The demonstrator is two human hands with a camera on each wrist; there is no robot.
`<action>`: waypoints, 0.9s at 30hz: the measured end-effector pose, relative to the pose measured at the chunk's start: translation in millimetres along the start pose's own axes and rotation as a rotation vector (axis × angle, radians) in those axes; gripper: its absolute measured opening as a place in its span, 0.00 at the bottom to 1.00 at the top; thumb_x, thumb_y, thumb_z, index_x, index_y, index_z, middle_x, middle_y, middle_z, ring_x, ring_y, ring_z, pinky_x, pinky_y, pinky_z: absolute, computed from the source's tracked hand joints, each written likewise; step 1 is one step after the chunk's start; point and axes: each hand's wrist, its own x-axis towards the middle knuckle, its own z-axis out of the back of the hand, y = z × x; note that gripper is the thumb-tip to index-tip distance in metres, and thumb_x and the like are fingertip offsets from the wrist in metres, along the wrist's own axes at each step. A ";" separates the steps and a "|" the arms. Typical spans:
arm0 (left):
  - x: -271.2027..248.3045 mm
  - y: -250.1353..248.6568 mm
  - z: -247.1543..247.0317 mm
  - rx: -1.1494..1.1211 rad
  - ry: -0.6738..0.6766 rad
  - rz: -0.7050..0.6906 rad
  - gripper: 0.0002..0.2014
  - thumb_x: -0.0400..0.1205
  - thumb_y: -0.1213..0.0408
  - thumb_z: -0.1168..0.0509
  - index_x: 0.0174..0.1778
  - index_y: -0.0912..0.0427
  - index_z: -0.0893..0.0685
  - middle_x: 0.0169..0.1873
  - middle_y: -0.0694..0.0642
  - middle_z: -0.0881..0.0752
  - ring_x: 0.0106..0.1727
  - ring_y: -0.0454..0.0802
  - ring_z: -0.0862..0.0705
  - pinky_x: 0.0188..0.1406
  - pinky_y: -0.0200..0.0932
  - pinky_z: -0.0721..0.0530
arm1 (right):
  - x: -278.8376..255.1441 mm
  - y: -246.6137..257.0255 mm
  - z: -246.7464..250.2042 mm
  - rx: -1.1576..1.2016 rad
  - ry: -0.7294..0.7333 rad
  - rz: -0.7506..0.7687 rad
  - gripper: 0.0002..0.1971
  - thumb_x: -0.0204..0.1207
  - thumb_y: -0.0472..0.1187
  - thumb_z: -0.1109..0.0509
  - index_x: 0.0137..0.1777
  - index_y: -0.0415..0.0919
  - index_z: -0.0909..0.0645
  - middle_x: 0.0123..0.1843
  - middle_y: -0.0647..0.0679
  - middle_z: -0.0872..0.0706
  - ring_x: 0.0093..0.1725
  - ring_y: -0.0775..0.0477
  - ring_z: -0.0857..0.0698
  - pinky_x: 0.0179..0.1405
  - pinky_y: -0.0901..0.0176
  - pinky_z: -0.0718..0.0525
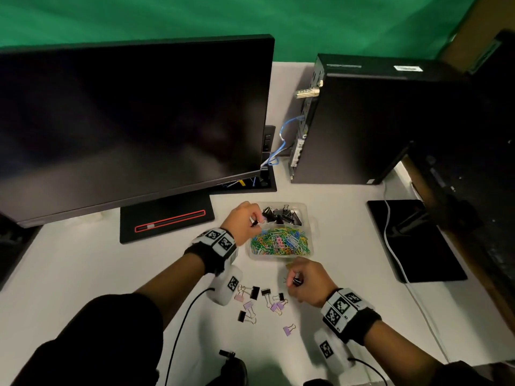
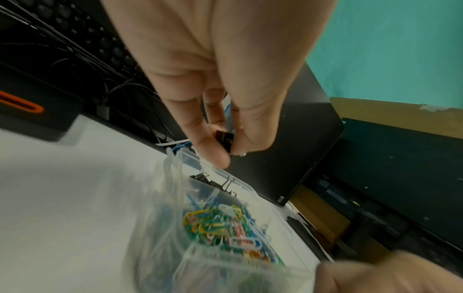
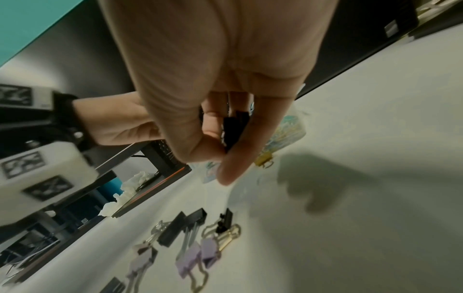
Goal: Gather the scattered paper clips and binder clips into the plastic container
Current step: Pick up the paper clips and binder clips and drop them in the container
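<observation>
1. The box point(image 1: 311, 227), a clear plastic one with two compartments, stands on the white desk point(image 1: 83, 263); every place below is given from it.
2. Its far compartment holds black binder clips point(image 1: 281, 215); its near one is heaped with coloured paper clips point(image 1: 280, 242).
3. The left hand point(image 1: 245, 222) is above the box's left edge, at the far compartment, and pinches a black clip point(image 2: 225, 141) between thumb and fingertips.
4. The right hand point(image 1: 308, 281) is just on the near side of the box, fingers curled round another black clip point(image 3: 234, 129), raised off the desk.
5. A yellow clip point(image 3: 264, 159) lies on the desk just beside the box's near wall, by the right fingertips.
6. The loose clips point(image 1: 257, 303), black ones and lilac ones, lie scattered on the desk nearer the person than the box, between the two forearms.
7. One lilac clip point(image 1: 289, 329) lies apart, farthest from the box.
8. A dark monitor point(image 1: 125, 121) stands beyond the box to the left, its base point(image 1: 167, 220) level with the box.
9. A black computer point(image 1: 376, 123) stands beyond the box to the right.
10. A black pad point(image 1: 418, 240) with a white cable point(image 1: 390, 240) across it lies right of the box.
</observation>
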 end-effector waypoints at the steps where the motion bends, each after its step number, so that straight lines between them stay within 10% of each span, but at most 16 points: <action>1: 10.5 0.2 -1.0 -0.027 -0.024 0.028 0.08 0.75 0.74 0.33 0.44 0.57 0.22 0.44 0.54 0.26 0.37 0.48 0.25 0.42 0.40 0.21 | -0.3 0.0 1.2 0.007 0.002 0.003 0.17 0.61 0.27 0.27 0.26 0.51 0.22 0.47 0.48 0.19 0.34 0.53 0.18 0.23 0.78 0.23; 5: 39.9 8.8 -14.1 -0.163 -0.073 0.161 0.15 0.75 0.77 0.36 0.51 0.54 0.24 0.47 0.62 0.20 0.40 0.57 0.21 0.49 0.56 0.17 | 1.3 0.9 6.6 0.045 0.005 0.005 0.18 0.62 0.28 0.25 0.26 0.55 0.22 0.46 0.54 0.20 0.36 0.57 0.21 0.34 0.74 0.21; 11: 39.6 20.0 -20.3 -0.047 -0.047 0.129 0.20 0.78 0.81 0.49 0.61 0.60 0.23 0.59 0.60 0.20 0.58 0.57 0.19 0.58 0.44 0.24 | 15.3 17.7 26.0 0.071 -0.033 0.068 0.05 0.65 0.29 0.26 0.36 0.39 0.14 0.39 0.56 0.22 0.34 0.58 0.21 0.40 0.63 0.19; 15: 18.4 21.9 -13.1 -0.032 -0.117 0.074 0.20 0.76 0.82 0.49 0.55 0.61 0.19 0.53 0.58 0.20 0.51 0.49 0.21 0.55 0.37 0.26 | 43.2 30.2 44.7 0.104 -0.143 0.070 0.05 0.65 0.30 0.24 0.35 0.41 0.13 0.42 0.53 0.19 0.44 0.51 0.19 0.48 0.61 0.18; 19: -15.0 34.2 -16.7 0.001 -0.061 0.149 0.14 0.74 0.80 0.43 0.44 0.56 0.23 0.46 0.54 0.25 0.43 0.50 0.24 0.43 0.35 0.26 | 75.4 46.4 56.1 0.136 -0.235 0.053 0.06 0.66 0.30 0.25 0.37 0.41 0.13 0.40 0.52 0.21 0.36 0.50 0.18 0.29 0.72 0.17; 21: -31.5 41.7 -21.6 0.020 -0.015 0.195 0.13 0.74 0.79 0.42 0.41 0.55 0.27 0.45 0.54 0.26 0.41 0.50 0.25 0.36 0.34 0.32 | 90.8 51.1 56.7 0.105 -0.277 0.057 0.07 0.66 0.27 0.27 0.40 0.39 0.12 0.43 0.48 0.19 0.39 0.49 0.18 0.41 0.63 0.14; 27: -69.2 55.6 -42.3 0.042 0.184 0.206 0.13 0.76 0.71 0.36 0.56 0.60 0.20 0.51 0.56 0.25 0.54 0.51 0.24 0.57 0.38 0.28 | 109.5 46.5 51.3 0.006 -0.166 0.058 0.15 0.73 0.27 0.35 0.51 0.45 0.13 0.60 0.45 0.14 0.58 0.44 0.17 0.57 0.65 0.25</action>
